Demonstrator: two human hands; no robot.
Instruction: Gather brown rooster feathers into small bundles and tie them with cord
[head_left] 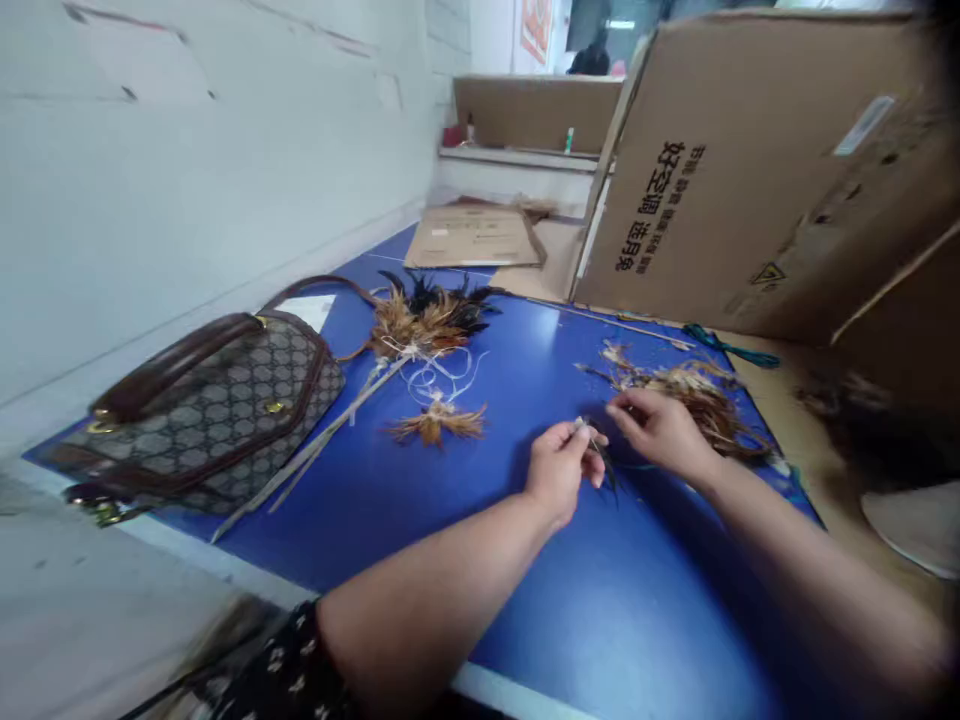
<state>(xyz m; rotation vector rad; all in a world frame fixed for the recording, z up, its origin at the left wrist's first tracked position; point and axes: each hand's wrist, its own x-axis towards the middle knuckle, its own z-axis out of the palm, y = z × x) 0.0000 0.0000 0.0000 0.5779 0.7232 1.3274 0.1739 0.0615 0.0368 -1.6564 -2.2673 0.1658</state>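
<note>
My left hand [559, 468] is closed in a pinch around a small bunch of dark feathers [612, 478], whose tips poke out below the fingers. Just to its right, my right hand [664, 432] has thumb and fingertips pressed together; anything between them is too small to make out. Behind the right hand lies a loose pile of brown feathers [716, 400]. Left of my hands, a tied tuft of orange-brown feathers [439, 424] rests on the blue tabletop [405, 500], with loops of white string [431, 375] above it.
A patterned handbag [225, 400] stands at the left by the wall. Thin sticks [315, 447] lie beside it, leading to a larger brown and black feather bundle [427, 315]. Cardboard [720, 200] walls the back right. Green cord [739, 350] lies at its foot.
</note>
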